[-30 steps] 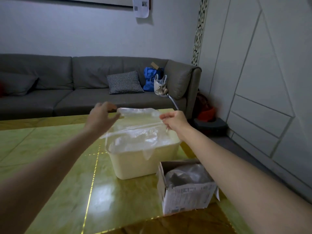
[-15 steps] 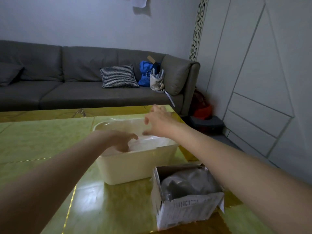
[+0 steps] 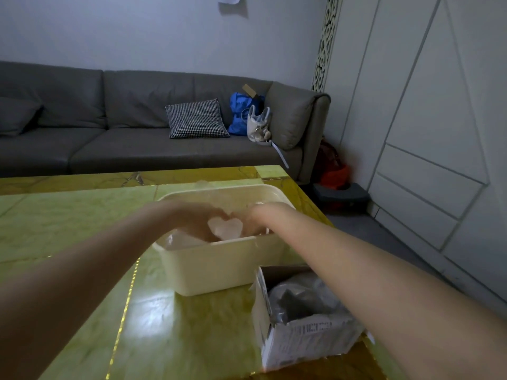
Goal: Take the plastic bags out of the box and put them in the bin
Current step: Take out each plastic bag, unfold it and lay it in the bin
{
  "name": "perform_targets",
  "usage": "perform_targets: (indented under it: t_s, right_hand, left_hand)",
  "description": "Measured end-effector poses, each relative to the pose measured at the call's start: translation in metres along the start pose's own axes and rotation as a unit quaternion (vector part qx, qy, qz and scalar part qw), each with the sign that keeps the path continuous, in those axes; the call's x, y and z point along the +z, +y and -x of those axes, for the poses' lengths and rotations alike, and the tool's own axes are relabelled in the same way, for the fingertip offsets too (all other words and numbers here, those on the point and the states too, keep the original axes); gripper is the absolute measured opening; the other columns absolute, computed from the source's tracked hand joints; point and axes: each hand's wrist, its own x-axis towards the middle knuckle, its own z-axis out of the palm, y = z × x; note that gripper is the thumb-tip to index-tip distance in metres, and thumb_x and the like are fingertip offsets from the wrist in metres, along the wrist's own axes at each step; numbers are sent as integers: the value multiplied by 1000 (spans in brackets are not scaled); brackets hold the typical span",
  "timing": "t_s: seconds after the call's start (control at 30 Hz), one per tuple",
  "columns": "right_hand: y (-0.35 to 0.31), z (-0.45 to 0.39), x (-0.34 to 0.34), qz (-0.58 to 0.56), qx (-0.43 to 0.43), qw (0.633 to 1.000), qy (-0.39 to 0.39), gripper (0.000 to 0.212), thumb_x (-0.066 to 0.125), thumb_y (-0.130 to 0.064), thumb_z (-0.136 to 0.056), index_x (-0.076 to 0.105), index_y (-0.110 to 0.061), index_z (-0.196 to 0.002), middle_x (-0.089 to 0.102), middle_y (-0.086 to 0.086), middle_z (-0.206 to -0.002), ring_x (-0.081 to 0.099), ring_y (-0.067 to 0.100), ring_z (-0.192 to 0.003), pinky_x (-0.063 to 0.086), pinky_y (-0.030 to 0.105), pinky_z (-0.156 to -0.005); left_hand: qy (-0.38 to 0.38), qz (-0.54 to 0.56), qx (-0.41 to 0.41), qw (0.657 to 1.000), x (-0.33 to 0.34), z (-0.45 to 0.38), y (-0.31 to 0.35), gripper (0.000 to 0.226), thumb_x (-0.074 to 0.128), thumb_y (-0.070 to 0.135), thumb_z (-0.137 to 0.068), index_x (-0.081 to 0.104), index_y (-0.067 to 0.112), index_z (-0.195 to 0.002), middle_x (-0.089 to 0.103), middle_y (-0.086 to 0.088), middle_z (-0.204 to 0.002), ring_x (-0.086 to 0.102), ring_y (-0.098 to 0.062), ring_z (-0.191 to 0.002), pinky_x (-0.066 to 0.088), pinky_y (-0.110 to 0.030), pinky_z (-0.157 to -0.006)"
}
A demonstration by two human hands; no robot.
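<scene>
A glossy green-and-gold surface (image 3: 68,229) carries the cream bin (image 3: 216,264), bags (image 3: 225,227) inside, and the box (image 3: 304,335) near right. Both hands (left (image 3: 197,220), right (image 3: 258,218)) reach in, blurred; grip unclear. A grey sofa (image 3: 137,124) stands far.

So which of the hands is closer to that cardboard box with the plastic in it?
The right. The right hand is down in the cream bin, on the side just behind the cardboard box. The left hand is also in the bin, farther to the left.
</scene>
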Motion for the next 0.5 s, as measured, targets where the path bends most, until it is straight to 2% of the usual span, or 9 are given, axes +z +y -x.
perform_targets:
  t_s: [0.07,0.1,0.17,0.2,0.3,0.4,0.5]
  right_hand:
    - [6,4,-2,0,7,1000,0,68,52,-33,-96,16,-22,-152,27,8,-152,43,28,-129,41,35,-99]
    - [10,6,-2,-16,12,1000,1,64,50,-37,-96,22,-18,-150,33,8,-149,47,28,-125,42,34,-98]
    - [18,8,-5,-88,9,996,16,61,49,-46,-94,35,-13,-144,43,8,-140,56,27,-112,49,35,-95]
    - [21,10,-7,-125,-1,991,37,60,50,-49,-93,40,-12,-140,46,8,-135,58,25,-105,52,35,-89]
    - [32,30,-17,-188,-36,972,136,47,49,-42,-95,54,-7,-127,56,8,-123,58,20,-90,52,25,-65]
    - [43,65,-17,-229,-45,958,169,30,52,-32,-96,65,-5,-101,67,10,-97,62,18,-76,49,21,-58]
    - [50,101,-8,-184,-40,973,135,28,57,-25,-94,70,-3,-86,69,5,-77,60,13,-63,48,20,-57]
  left_hand:
    - [-10,-40,-6,999,12,-8,-1,48,50,28,-94,41,8,-136,52,-13,-118,48,-28,-119,35,-37,-107]
    - [-18,-43,-7,999,13,-7,1,45,48,26,-95,43,6,-135,53,-15,-116,50,-28,-116,36,-36,-106]
    - [-30,-34,-26,999,11,3,3,44,47,22,-96,40,10,-138,48,-11,-132,45,-25,-123,33,-31,-105]
    - [-23,15,-53,998,4,10,8,47,50,22,-94,39,15,-139,44,-6,-139,43,-22,-126,33,-29,-104]
    - [-25,99,-62,993,-18,33,14,57,65,26,-85,41,22,-136,43,1,-140,45,-20,-125,36,-30,-102]
    - [66,125,-19,990,-32,55,31,46,65,19,-84,51,18,-127,50,-1,-134,49,-19,-120,39,-30,-100]
    - [186,134,55,972,-33,70,64,24,58,12,-88,63,15,-112,63,-3,-115,58,-13,-97,46,-22,-85]
